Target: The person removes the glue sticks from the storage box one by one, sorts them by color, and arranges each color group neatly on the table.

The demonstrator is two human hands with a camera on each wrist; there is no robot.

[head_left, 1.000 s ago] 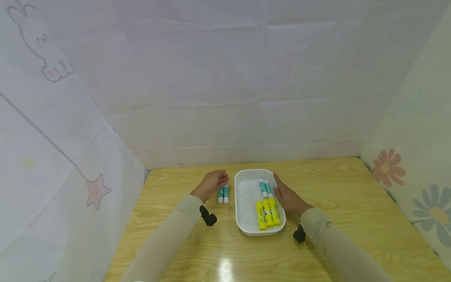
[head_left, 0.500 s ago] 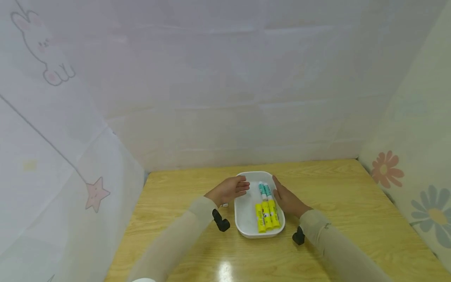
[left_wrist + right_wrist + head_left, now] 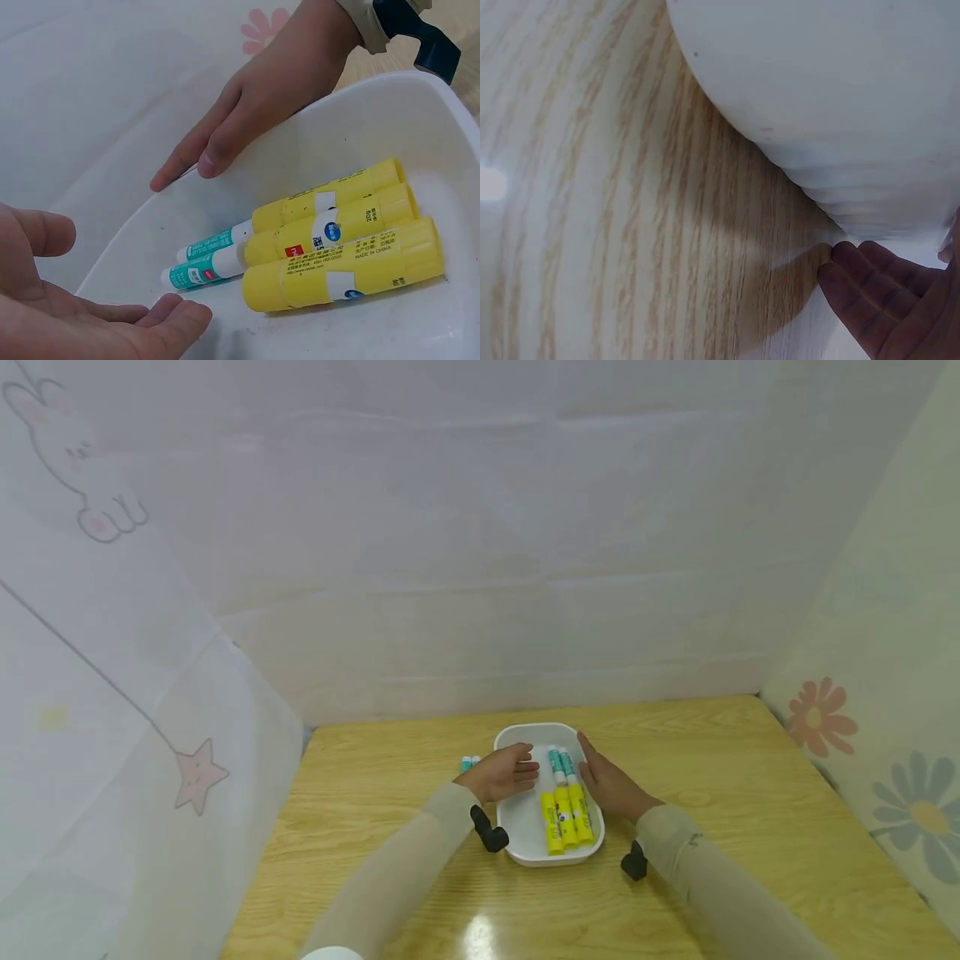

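My left hand [image 3: 504,773] hovers over the left side of a white tray [image 3: 525,843], its fingers extended and holding nothing. Along the tray's right rim lies my right hand [image 3: 613,787]. In the left wrist view its thumb crosses the rim, while the right wrist view has its fairly straight fingers [image 3: 885,292] by the outer wall. Three yellow glue sticks [image 3: 345,266] lie side by side in the tray's near right part. Two slimmer teal glue sticks [image 3: 202,270] with white ends lie beyond them. More teal glue sticks [image 3: 467,763] show on the table, partly hidden behind my left hand.
The tray stands on a wood-grain table [image 3: 360,810]. A pale cloth backdrop [image 3: 480,635] rises behind the table, with patterned panels at both sides. A white round object [image 3: 332,953] edges into the bottom of the head view.
My left hand has moved right, from above the teal glue sticks on the table to over the tray. My right hand stays at the tray's right rim. The tray's glue sticks lie as before.
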